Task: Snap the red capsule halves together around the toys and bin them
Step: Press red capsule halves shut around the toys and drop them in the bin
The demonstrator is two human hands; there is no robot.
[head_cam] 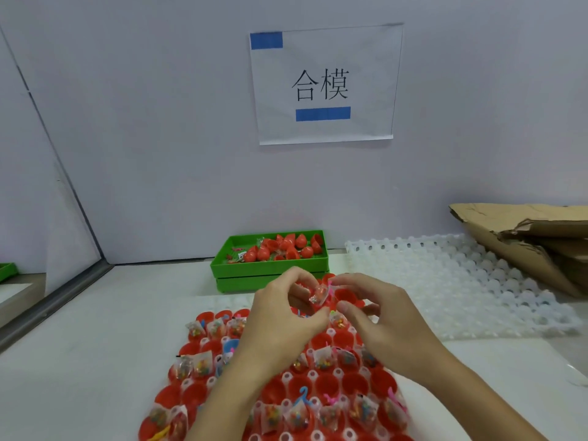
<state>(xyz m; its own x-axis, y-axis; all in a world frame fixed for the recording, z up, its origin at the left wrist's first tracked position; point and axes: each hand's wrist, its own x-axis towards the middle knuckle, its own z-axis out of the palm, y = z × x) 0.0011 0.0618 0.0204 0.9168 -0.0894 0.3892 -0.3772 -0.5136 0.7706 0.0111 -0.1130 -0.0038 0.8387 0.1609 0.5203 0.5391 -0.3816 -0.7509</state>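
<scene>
Red capsule half [313, 308] between both hands (toy packet [319, 294] poking out), left hand [280, 316] and right hand [375, 316] fingers pinching it.

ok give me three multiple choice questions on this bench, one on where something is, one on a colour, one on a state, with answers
1. Where is the green bin?
A. beyond the hands, by the back wall
B. on the cardboard
C. under the sign

2. What colour are the two bars on the sign?
A. red
B. blue
C. green

3. What are the left hand and right hand doing?
A. resting flat on the bench
B. holding a toy packet between fingertips
C. lifting the white tray

Answers:
1 A, the bin sits past the red capsule halves, at the wall's foot.
2 B, both bars are blue.
3 B, the toy packet is pinched between both hands above the halves.
</scene>
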